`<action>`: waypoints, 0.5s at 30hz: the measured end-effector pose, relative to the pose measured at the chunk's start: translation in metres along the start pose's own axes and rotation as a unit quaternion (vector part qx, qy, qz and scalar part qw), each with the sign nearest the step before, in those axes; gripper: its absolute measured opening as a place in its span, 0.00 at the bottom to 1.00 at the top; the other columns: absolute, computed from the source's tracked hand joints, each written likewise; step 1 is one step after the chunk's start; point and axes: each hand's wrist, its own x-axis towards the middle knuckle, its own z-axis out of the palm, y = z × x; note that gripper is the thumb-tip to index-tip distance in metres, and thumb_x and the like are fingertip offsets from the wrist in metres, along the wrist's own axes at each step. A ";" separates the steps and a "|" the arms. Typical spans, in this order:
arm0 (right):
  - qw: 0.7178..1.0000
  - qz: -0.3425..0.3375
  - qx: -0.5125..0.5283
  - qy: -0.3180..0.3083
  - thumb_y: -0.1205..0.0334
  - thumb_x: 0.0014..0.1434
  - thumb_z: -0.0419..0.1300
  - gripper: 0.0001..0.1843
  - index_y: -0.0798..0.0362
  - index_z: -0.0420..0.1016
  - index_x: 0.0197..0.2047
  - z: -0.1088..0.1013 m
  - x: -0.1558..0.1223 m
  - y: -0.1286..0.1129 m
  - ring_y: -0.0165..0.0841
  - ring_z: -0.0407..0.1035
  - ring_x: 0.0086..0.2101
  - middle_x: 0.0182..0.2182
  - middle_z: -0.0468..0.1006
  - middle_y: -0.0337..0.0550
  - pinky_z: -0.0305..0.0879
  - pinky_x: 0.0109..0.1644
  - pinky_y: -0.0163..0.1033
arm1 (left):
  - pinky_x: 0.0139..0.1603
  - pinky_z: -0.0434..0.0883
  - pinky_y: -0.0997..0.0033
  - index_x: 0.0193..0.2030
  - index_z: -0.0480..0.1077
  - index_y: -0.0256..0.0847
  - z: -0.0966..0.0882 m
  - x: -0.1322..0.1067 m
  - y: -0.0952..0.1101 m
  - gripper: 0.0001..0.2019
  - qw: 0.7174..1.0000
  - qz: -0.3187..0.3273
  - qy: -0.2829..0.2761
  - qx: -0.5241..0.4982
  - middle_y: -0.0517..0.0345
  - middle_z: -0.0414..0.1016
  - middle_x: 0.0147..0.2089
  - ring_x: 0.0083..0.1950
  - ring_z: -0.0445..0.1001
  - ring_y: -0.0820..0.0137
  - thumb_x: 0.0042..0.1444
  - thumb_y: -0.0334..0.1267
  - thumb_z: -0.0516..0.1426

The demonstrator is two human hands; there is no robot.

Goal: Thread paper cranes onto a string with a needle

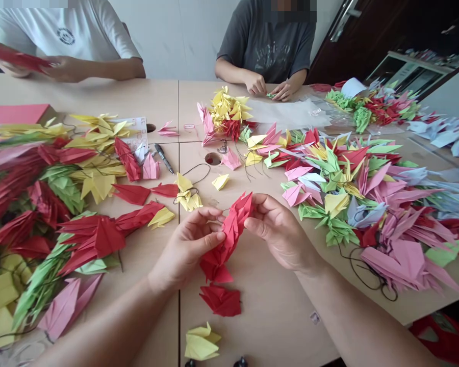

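My left hand point(189, 244) and my right hand point(279, 229) both pinch a strung stack of red folded paper cranes point(229, 232) above the wooden table point(268, 306). The stack hangs down between my hands, its lower end near a loose red crane point(221, 299) lying on the table. A thin black thread point(193, 178) runs from the stack's top toward small yellow cranes point(187, 196). A yellow crane point(201, 344) lies at the near edge.
Piles of red, green, yellow and pink cranes point(42, 204) fill the left; a larger mixed pile point(367, 199) fills the right. A pen point(163, 158) lies at centre. Two people sit across: one holds red paper point(19, 58), another's hands point(270, 89) fold something small.
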 end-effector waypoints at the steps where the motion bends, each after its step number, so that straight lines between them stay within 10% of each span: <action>1: 1.000 0.003 -0.006 0.009 0.62 0.55 0.72 0.11 0.48 0.78 0.41 0.000 0.000 0.001 0.26 0.74 0.38 0.36 0.81 0.35 0.71 0.46 0.31 | 0.35 0.77 0.80 0.42 0.76 0.43 0.000 0.000 -0.001 0.14 1.000 0.002 -0.004 0.001 0.62 0.78 0.38 0.35 0.75 0.76 0.50 0.27 0.69; 15: 0.995 0.025 0.041 0.088 0.65 0.49 0.74 0.12 0.49 0.78 0.36 -0.003 0.004 -0.006 0.24 0.75 0.32 0.32 0.81 0.32 0.72 0.36 0.27 | 0.37 0.77 0.83 0.43 0.78 0.41 0.001 0.000 0.001 0.15 0.996 -0.047 -0.064 -0.040 0.60 0.78 0.39 0.38 0.76 0.76 0.48 0.24 0.69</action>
